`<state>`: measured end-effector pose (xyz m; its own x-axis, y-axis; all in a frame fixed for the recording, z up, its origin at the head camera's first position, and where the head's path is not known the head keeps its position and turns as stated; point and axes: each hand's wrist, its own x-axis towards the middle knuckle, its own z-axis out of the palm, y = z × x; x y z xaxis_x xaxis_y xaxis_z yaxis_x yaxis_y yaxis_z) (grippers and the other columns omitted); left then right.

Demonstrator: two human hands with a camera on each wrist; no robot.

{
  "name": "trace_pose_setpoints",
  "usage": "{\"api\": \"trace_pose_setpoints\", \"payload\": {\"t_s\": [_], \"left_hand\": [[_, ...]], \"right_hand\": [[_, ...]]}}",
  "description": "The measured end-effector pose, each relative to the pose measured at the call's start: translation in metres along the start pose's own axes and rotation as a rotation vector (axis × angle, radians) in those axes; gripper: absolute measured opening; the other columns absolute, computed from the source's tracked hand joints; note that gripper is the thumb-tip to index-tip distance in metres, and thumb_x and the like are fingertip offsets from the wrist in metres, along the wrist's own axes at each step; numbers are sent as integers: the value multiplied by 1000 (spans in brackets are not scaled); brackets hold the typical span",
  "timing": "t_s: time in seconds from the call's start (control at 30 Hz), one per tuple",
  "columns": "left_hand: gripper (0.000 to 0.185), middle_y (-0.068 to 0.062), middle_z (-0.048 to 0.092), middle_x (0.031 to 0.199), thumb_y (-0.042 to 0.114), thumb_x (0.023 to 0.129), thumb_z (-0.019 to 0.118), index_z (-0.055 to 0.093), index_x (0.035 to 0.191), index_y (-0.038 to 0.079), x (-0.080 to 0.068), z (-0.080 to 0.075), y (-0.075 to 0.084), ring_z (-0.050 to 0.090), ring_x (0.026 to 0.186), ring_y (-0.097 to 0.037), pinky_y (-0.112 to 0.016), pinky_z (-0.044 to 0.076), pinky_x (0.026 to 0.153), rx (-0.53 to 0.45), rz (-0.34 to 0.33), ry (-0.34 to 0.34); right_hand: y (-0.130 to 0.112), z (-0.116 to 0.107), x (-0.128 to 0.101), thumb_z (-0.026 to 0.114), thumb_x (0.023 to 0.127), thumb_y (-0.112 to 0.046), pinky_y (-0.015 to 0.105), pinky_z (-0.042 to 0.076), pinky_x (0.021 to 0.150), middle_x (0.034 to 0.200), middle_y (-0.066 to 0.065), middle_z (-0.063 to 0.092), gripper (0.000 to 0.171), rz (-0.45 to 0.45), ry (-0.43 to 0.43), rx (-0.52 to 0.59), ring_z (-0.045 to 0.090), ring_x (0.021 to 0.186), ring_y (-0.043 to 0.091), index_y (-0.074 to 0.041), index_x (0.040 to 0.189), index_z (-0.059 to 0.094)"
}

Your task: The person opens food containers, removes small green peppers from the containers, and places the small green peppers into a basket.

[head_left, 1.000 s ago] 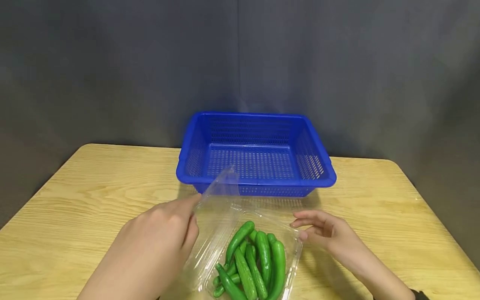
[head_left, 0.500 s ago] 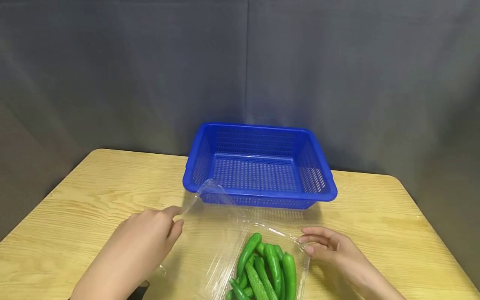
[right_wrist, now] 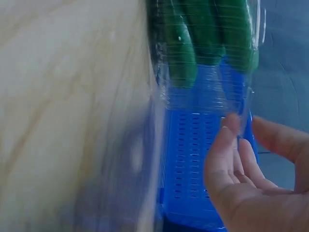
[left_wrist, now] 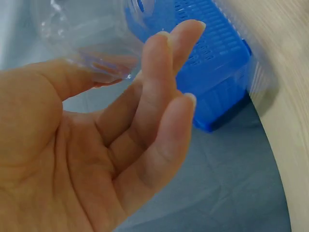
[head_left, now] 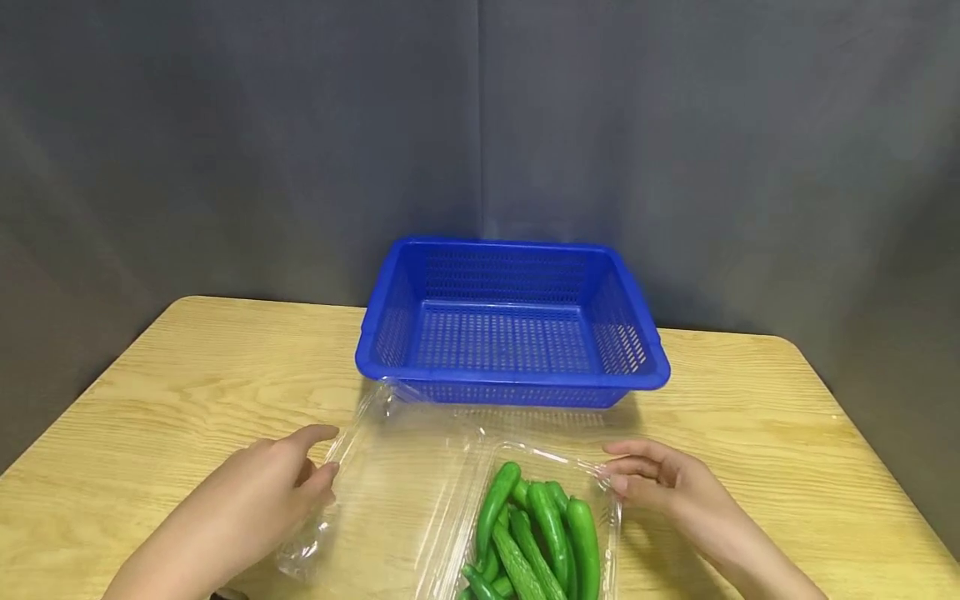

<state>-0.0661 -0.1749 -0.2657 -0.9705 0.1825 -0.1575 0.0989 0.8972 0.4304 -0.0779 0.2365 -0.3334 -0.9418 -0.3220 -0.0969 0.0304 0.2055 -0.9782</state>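
Note:
A clear plastic clamshell box lies at the front of the table, its tray (head_left: 617, 533) holding several green vegetables, with smooth peppers (head_left: 583, 546) and ridged cucumbers (head_left: 519, 562) among them. Its hinged lid (head_left: 390, 500) is folded out to the left. My left hand (head_left: 262, 483) is at the lid's left edge, thumb and index finger spread apart there. In the left wrist view the lid (left_wrist: 91, 29) overlaps the thumb and the fingers are loosely extended. My right hand (head_left: 667, 492) pinches the tray's far right corner between thumb and fingers.
Beyond the box stands a blue perforated plastic basket (head_left: 495, 377) with nothing in it. Wood-grain table (head_left: 750, 417) surrounds both. A dark grey curtain (head_left: 675, 150) hangs behind the table's far edge.
My left hand has moved left and down, swinging the lid from raised to nearly flat beside the tray. The lid's edge has come away from the left fingertips' pinch. My right hand stays at the corner.

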Motion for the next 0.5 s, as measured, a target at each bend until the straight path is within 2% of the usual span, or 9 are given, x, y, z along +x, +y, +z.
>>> {"api": "trace_pose_setpoints", "payload": {"t_s": [0.2, 0.33, 0.43, 0.5], "left_hand": [[40, 12, 62, 72, 19, 100, 56, 54, 136, 1, 5, 5, -4, 54, 67, -10, -37, 47, 67, 19, -19, -67], [25, 8, 59, 72, 19, 98, 58, 67, 117, 4, 8, 10, -11, 50, 65, -12, -36, 45, 66, 48, -19, -92], [16, 6, 61, 78, 18, 98, 60, 71, 102, 7, 9, 13, -17, 47, 63, -14, -36, 45, 64, 57, -18, -118], [14, 7, 64, 82, 19, 97, 62, 71, 98, 8, 10, 15, -19, 48, 64, -14, -37, 47, 64, 48, -29, -143]], "right_hand": [[0, 2, 4, 62, 95, -6, 30, 57, 79, 105, 17, 65, 47, -26, -33, -49, 65, 90, 12, 16, 133, 46], [0, 7, 4, 62, 94, -3, 32, 58, 74, 100, 17, 64, 42, -51, 0, -60, 65, 79, 12, 17, 128, 49], [0, 12, 3, 62, 94, -3, 31, 58, 70, 100, 17, 64, 37, -75, 32, -89, 65, 74, 11, 17, 124, 53], [-1, 14, 4, 62, 95, -2, 31, 58, 68, 100, 16, 64, 33, -91, 52, -114, 64, 71, 10, 16, 122, 55]]}}
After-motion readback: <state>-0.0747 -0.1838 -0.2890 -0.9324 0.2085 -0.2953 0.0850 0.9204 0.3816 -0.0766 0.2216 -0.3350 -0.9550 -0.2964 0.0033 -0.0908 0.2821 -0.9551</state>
